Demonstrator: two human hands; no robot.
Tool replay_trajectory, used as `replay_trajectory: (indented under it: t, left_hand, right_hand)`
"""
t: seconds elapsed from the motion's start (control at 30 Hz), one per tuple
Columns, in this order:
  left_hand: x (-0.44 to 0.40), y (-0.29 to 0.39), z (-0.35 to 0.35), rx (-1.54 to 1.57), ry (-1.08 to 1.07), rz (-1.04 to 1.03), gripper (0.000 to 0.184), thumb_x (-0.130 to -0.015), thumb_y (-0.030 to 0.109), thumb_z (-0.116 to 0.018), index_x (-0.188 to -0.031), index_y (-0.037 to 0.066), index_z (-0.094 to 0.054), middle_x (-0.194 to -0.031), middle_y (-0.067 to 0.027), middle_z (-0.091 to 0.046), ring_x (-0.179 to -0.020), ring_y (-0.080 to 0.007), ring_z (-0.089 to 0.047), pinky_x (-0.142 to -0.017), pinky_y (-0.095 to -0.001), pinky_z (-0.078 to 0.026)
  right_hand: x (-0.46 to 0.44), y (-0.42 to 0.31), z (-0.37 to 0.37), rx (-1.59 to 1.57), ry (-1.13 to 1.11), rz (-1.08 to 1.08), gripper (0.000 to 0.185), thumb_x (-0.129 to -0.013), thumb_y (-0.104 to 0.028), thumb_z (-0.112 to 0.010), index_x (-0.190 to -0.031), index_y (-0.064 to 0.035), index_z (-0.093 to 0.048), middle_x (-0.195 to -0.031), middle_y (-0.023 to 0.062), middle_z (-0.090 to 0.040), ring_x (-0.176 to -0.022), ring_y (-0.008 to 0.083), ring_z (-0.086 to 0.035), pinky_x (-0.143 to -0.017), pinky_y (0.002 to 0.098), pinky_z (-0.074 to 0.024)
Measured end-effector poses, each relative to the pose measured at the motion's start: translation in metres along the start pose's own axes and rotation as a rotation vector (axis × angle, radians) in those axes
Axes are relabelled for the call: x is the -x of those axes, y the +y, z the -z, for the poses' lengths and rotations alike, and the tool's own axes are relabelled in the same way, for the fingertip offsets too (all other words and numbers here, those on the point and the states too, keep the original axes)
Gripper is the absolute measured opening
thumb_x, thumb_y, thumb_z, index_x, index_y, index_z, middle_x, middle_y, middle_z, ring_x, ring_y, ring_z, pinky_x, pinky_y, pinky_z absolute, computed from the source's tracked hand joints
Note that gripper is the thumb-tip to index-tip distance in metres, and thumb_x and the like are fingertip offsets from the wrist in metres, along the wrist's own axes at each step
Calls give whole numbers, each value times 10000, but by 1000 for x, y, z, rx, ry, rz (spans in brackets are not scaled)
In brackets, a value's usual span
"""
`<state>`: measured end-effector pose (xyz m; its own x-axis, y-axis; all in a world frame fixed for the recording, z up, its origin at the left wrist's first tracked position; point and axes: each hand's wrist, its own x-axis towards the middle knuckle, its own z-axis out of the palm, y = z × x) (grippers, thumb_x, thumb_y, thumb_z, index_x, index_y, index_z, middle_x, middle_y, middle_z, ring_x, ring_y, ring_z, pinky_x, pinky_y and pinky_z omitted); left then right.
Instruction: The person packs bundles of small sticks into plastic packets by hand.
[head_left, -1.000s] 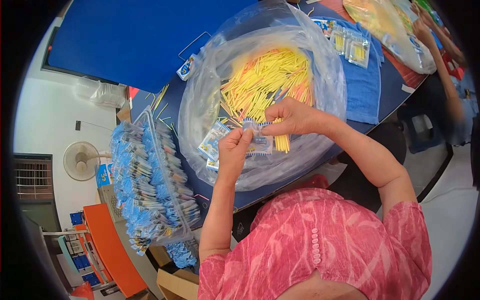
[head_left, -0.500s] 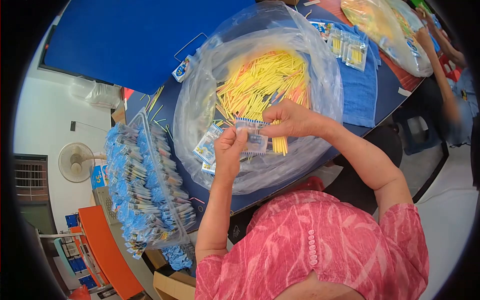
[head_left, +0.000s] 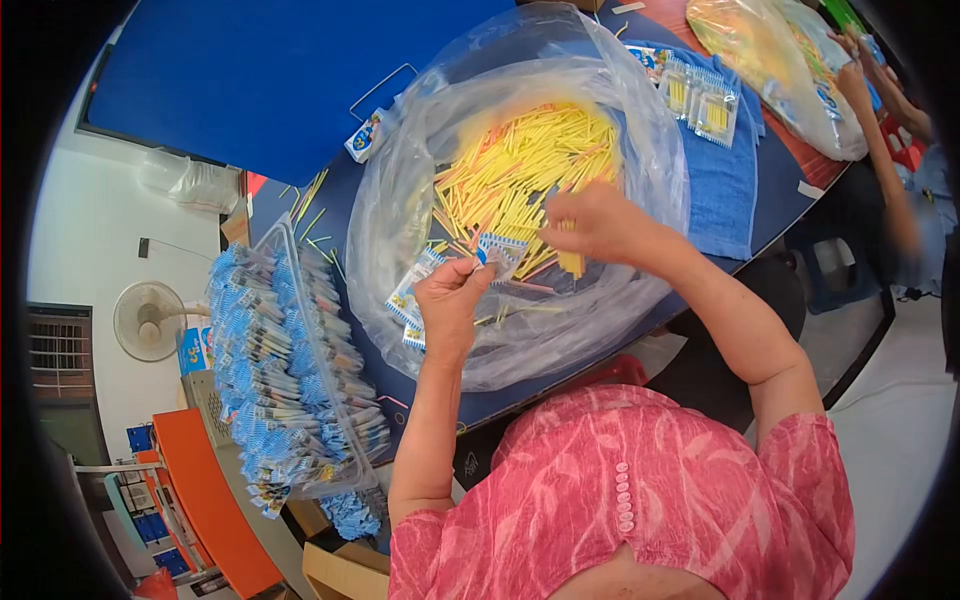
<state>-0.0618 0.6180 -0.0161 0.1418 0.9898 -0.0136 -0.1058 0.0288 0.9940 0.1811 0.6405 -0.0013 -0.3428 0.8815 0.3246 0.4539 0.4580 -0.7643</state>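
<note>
My left hand (head_left: 450,300) pinches a small clear packet (head_left: 503,255) with blue striped edges between thumb and fingers. Just to the right, my right hand (head_left: 600,225) is smeared by motion, its fingers curled round a bunch of thin yellow sticks (head_left: 571,263) that poke out below. Both hands are over a large clear plastic bag (head_left: 385,215), rolled open. Inside it lies a heap of loose yellow and orange sticks (head_left: 530,150). More printed packets (head_left: 408,297) rest on the bag's left side, by my left hand.
A clear bin (head_left: 325,375) full of blue-edged packets stands left of the table. Filled packets (head_left: 697,100) lie on a blue towel (head_left: 725,190) at the right. Beyond are another plastic bag (head_left: 750,50) and a co-worker's arms (head_left: 880,130). A blue board (head_left: 270,80) rises behind.
My right hand has moved away from the packet, up and to the right, with the yellow sticks. The packet in my left hand has tilted.
</note>
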Motion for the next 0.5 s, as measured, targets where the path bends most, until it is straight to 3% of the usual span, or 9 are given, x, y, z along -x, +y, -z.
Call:
replay_trajectory:
  t: [0.17, 0.33, 0.43, 0.5]
  left_hand:
    - [3, -8, -1, -145, -87, 34, 165, -791, -49, -690, -956, -41, -695, -854, -26, -684, -742, -57, -593, -673, -191, -466]
    - [5, -5, -16, -106, -151, 98, 156, -784, -21, -711, -940, -24, -705, -863, -34, -689, -772, -82, -600, -735, -224, -467]
    - [4, -5, -18, -112, -135, 125, 171, -782, -24, -710, -953, -21, -704, -865, -35, -691, -765, -84, -601, -729, -221, -468]
    - [4, -5, -18, -109, -151, 117, 171, -782, -25, -710, -952, -22, -704, -859, -32, -690, -759, -82, -599, -721, -221, -468]
  right_hand:
    - [-9, -23, 13, -572, 110, -234, 252, -832, -208, -669, -664, -44, -577, -565, -33, -499, -516, 57, -449, -471, 228, -342]
    - [-7, -18, 6, -553, 121, -237, 264, -849, -204, -663, -649, -61, -567, -584, -69, -484, -532, 19, -420, -463, 202, -310]
    - [-6, -30, 18, -851, 56, -464, 268, -841, -205, -670, -643, -61, -561, -584, -70, -473, -547, 8, -403, -467, 201, -303]
    - [-6, -30, 20, -834, 29, -445, 269, -839, -206, -670, -638, -67, -556, -582, -70, -473, -536, 7, -398, -456, 200, -297]
